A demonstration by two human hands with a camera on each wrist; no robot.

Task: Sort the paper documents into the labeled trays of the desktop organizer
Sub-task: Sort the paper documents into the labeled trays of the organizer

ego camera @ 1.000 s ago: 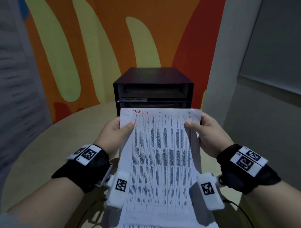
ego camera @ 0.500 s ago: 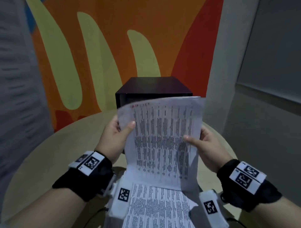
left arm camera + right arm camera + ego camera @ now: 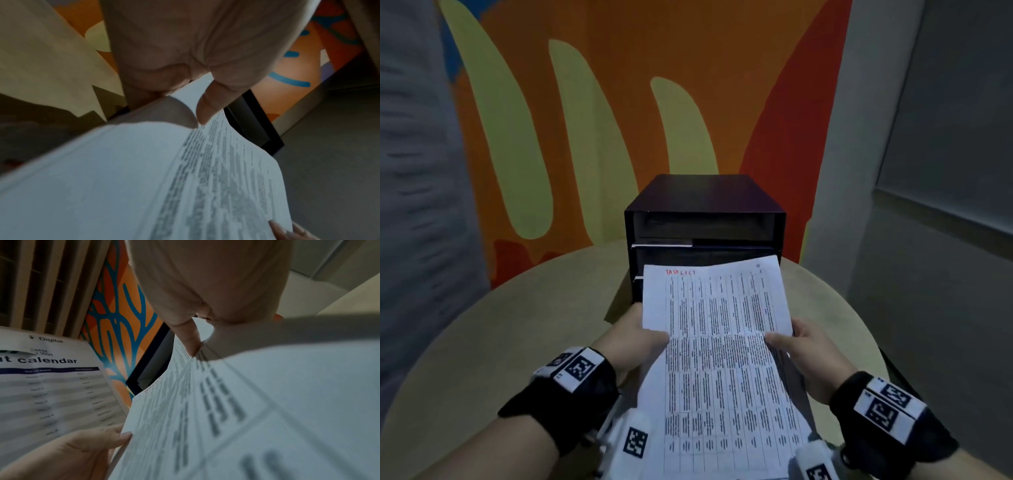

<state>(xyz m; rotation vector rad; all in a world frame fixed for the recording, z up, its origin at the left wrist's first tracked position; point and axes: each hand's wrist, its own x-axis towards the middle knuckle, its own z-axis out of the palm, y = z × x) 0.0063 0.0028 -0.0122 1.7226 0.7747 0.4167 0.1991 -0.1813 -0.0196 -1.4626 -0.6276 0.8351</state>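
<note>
The left hand (image 3: 631, 337) and the right hand (image 3: 810, 349) each pinched a side edge of the same printed sheet (image 3: 722, 342), thumb on the printed face and fingers hidden beneath it, so both were closed on paper. The sheet, headed in red handwriting and filled with a dense table, was held between the hands and tilted slightly, its far edge reaching up just in front of the lower openings of the black organizer (image 3: 705, 219), which stood on the round counter (image 3: 517, 325) beyond both hands. The organizer's upper slots showed ahead of the hands; their labels were too small to read. Near the right thumb the right wrist view showed several paper edges fanned together, so more than one sheet may have been in that grip; how many could not be told. Another page, a calendar printout (image 3: 55, 386), showed in that view beyond the left hand. The paper looked very light and limp: it bowed between the two grips and would likely droop or buckle if held by one corner or pushed from the near end alone. Holding it at both long edges, about midway along as here, looked the soundest hold, keeping the leading edge flat and level enough to enter a narrow tray. The likely risks were the front edge catching on a tray lip and creasing, or loose sheets sliding apart, since the surface looked smooth.
</note>
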